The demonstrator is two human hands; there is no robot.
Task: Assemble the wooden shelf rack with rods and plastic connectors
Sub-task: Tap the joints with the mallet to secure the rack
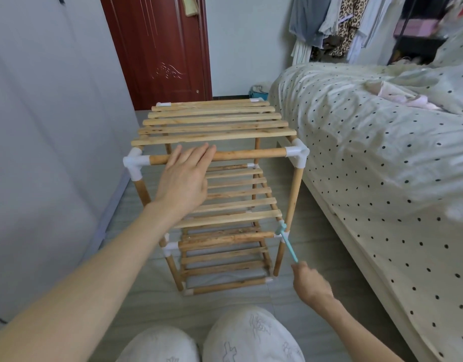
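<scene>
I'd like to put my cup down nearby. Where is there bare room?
Free: the slatted wooden top shelf beyond the left hand, and the grey floor between the rack and the white wall. Crowded: the front right corner, where the right hand holds a small turquoise hammer.

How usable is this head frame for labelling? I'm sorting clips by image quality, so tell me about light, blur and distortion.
Head view: soft, even indoor light, no glare and only faint shadows; wide-angle bending curves the dark red wooden door and the polka-dot bed; the wooden slatted shelf rack and left hand are sharp; the right hand and its small turquoise plastic mallet look slightly smeared.
</scene>
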